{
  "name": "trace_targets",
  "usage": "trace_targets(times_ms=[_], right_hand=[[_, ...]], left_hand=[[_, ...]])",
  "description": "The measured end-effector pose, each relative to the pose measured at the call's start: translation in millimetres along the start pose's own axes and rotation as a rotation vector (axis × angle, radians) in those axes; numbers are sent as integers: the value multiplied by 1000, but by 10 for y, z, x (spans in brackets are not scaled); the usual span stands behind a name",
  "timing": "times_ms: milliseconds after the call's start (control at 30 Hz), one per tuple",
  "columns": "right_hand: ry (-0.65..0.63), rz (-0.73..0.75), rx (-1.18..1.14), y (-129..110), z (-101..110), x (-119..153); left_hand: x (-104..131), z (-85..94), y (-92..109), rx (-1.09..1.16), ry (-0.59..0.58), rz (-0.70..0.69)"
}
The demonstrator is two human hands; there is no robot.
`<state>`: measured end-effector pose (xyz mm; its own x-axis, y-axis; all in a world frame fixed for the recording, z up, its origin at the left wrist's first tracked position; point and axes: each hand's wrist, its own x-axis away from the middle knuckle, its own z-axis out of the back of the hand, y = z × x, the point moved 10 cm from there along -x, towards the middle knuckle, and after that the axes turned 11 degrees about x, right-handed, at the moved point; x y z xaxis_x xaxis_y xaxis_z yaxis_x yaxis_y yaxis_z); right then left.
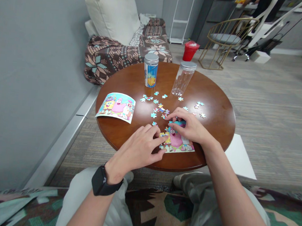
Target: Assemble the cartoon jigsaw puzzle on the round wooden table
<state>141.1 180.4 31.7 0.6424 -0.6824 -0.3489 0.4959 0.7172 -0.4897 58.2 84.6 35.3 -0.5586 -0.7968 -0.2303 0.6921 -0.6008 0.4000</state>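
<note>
A partly joined jigsaw puzzle [176,141] with a pink and a yellow cartoon figure lies near the front edge of the round table. At its left side is my left hand [143,145], thumb and forefinger apart, fingertips touching the yellow part. My right hand [189,126] reaches over the puzzle's upper edge and hides some of it. Its thumb and forefinger are apart, near loose puzzle pieces [162,110], and no piece shows between them. More loose pieces [155,101] are scattered beyond both hands. To the left, a curved picture sheet [118,107] shows the same cartoon figures.
On the brown table [212,93] stand a jar with a blue label [151,71] and a clear, tilted-looking jar [183,79], both lidded. Further off are a patterned sofa [156,40], a red bin [190,50], a gold chair [224,38] and a person at a counter.
</note>
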Motion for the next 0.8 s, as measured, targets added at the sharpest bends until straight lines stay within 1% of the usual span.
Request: trace_targets(times_ms=[133, 200, 233, 300, 400, 467, 533, 633, 800], right_hand=[[4, 12, -9, -32, 7, -5], [31, -2, -23, -41, 49, -8], [72, -26, -24, -27, 105, -6], [206, -114, 0, 49, 283, 25], [436, -300, 75, 247, 595, 172], [525, -405, 98, 390, 731, 292], [558, -475, 100, 520, 801, 391], [569, -540, 104, 665, 852, 506], [568, -590, 139, 799, 883, 628]], left_hand=[[3, -6, -16, 16, 4, 6], [8, 10, -36, 40, 24, 16], [12, 26, -51, 55, 41, 26], [22, 60, -86, 87, 78, 49], [34, 90, -113, 128, 114, 60], [35, 88, -113, 143, 115, 52], [31, 77, -109, 144, 107, 43], [25, 68, -111, 135, 99, 39], [30, 103, -90, 106, 123, 11]])
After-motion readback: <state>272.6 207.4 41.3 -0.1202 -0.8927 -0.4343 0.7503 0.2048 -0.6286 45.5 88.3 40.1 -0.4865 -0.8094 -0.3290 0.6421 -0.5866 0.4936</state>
